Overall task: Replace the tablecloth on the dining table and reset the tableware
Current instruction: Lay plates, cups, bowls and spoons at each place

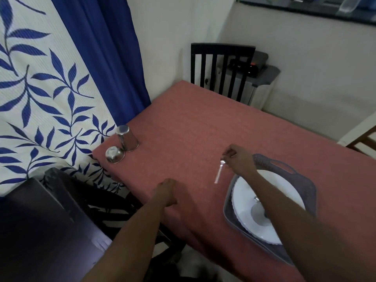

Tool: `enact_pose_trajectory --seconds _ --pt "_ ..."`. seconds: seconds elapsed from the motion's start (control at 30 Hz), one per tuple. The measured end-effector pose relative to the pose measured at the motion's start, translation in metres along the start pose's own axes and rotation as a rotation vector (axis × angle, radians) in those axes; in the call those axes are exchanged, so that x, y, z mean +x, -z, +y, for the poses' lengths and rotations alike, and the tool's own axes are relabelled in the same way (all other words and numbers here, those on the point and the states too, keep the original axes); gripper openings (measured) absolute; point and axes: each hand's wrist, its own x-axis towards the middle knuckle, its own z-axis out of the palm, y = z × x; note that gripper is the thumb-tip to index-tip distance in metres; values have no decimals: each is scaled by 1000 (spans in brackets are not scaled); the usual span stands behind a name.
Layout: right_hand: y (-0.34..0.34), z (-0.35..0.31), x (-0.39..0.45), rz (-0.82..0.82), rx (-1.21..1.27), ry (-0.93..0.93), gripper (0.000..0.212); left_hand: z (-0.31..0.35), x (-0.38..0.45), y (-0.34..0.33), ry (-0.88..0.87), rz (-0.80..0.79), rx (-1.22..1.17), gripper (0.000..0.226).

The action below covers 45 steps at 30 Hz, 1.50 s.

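Note:
A reddish-pink tablecloth (195,123) covers the dining table. My right hand (239,158) reaches over the grey tray and pinches the upper end of a steel spoon (219,173), whose other end points down toward the cloth. My left hand (166,192) rests on the cloth near the table's near edge, fingers bent loosely downward, holding nothing. A white plate (284,184) lies in the grey tray (305,186) at the right, with a small shiny metal piece (256,199) on it. An upturned steel tumbler (127,139) and an upturned steel bowl (114,154) stand at the left corner.
A dark slatted chair (221,68) stands at the table's far end, with a grey cabinet (262,86) behind it. Blue and leaf-patterned curtains (50,88) hang along the left side. Another dark chair (40,220) sits at the near left.

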Motion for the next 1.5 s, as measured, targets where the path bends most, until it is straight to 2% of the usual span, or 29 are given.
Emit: enact_pose_trajectory --seconds 0.13,0.27,0.37,0.5,0.63,0.77,0.9,0.97,1.07,1.13,1.23,1.33,1.5 --pt "-73 -16 -4 -43 152 -200 22 -16 10 -3 84 111 -62 105" --pt "-131 -5 -11 -135 251 -317 24 -24 33 -30 120 103 -2 119" --pt "-156 1 -18 -142 241 -387 22 -20 28 -30 134 113 -7 108" --pt "-170 -1 -22 -150 224 -390 24 -16 36 -30 140 138 -12 89" --pt "-178 9 -18 -127 216 -388 31 -18 41 -33 131 102 18 96" --pt "-186 37 -21 -97 119 -371 18 -18 42 -33 143 112 -8 95" --pt "-171 18 -35 -38 -10 -354 37 -15 39 -32 165 110 11 94" --pt "-171 16 -38 -43 -28 -343 39 -14 36 -29 157 81 11 103" --pt "-169 19 -42 -35 -8 -346 27 -13 29 -24 156 42 30 117" --pt "-167 20 -45 -33 20 -340 23 -14 26 -25 137 61 62 111" --pt "-159 22 -49 -28 8 -317 21 -18 23 -24 77 134 29 74" --pt "-138 25 -53 -17 -68 -248 7 -10 20 -15 33 181 -61 47" --pt "-77 14 -48 33 -164 -155 9 41 20 -7 -137 187 -106 38"
